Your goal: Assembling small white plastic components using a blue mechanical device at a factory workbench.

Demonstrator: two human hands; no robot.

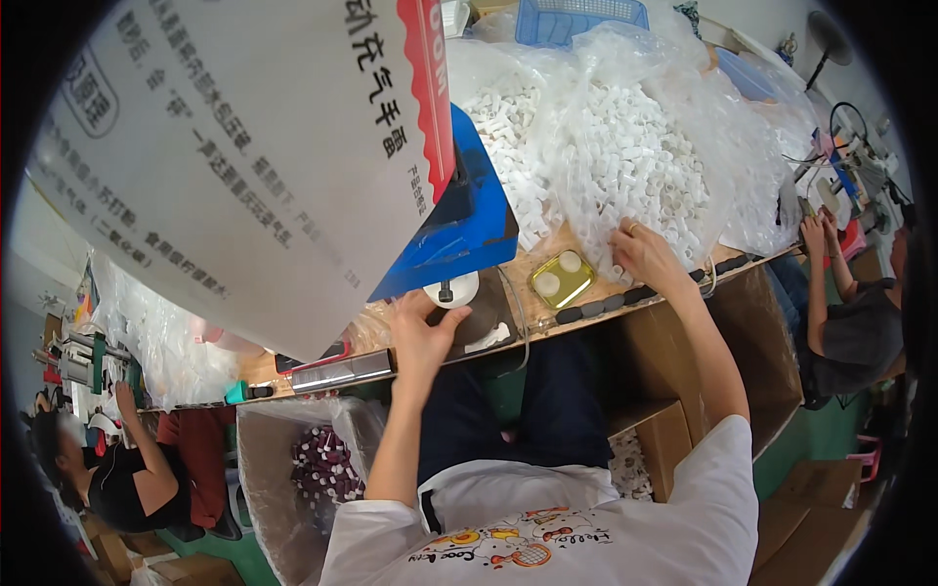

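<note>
My left hand (425,337) is at the front of a blue bench machine (479,220), just below a white round part (454,290) with a dark bolt in its middle. Its thumb and fingers curl beneath that part, and whatever lies between them is hidden. To the right, my right hand (645,256) reaches over the table's edge to a heap of small white plastic pieces (640,146) on clear plastic sheeting. The fingertips are curled together on a white piece (618,274) at the near side of the heap.
Between my hands sits a yellow-green tray (562,279) with two pale discs. A large printed sheet (244,166) blocks the upper left. Below the table stand a lined box of dark red and white pieces (327,464) and a cardboard box (703,361). People work at both sides.
</note>
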